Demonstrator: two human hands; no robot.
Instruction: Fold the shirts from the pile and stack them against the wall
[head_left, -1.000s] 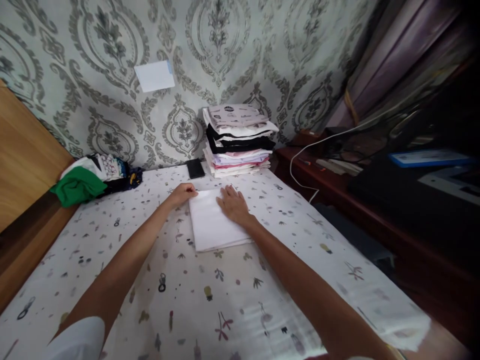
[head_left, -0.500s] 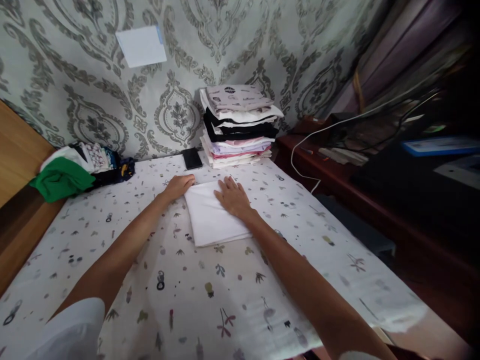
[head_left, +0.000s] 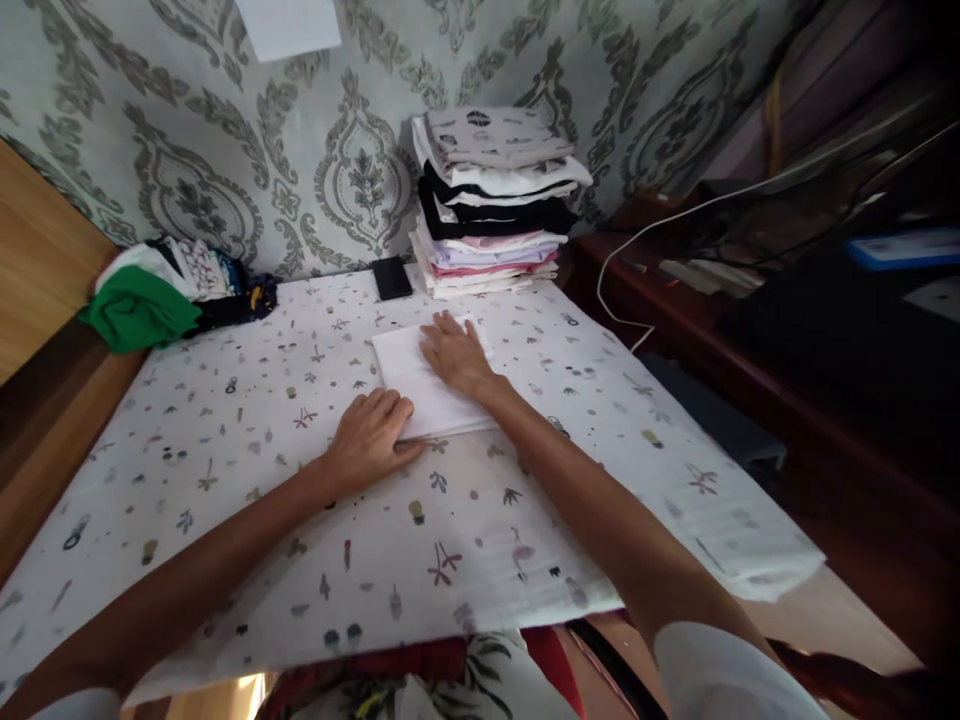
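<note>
A folded white cloth (head_left: 427, 385), squarish in outline, lies on the printed sheet (head_left: 285, 560). My right hand (head_left: 457, 352) rests flat on its far right part, palm down with the fingers spread. At the near left corner is my left hand (head_left: 373, 430), its fingers curled over the edge and the thumb low beside the sheet. That corner is hidden inside the left hand's grip.
Behind the cloth a tall stack of folded clothes (head_left: 495, 210) stands against the patterned wall, with a black phone (head_left: 392, 278) beside it. A heap of clothes with a green piece (head_left: 142, 308) lies at the left. A dark red desk (head_left: 675, 320) with a white cable (head_left: 626, 240) borders the right.
My left hand has come from the cloth's far left corner down to its near left corner. My right hand stays flat on the cloth. The view has tilted down.
</note>
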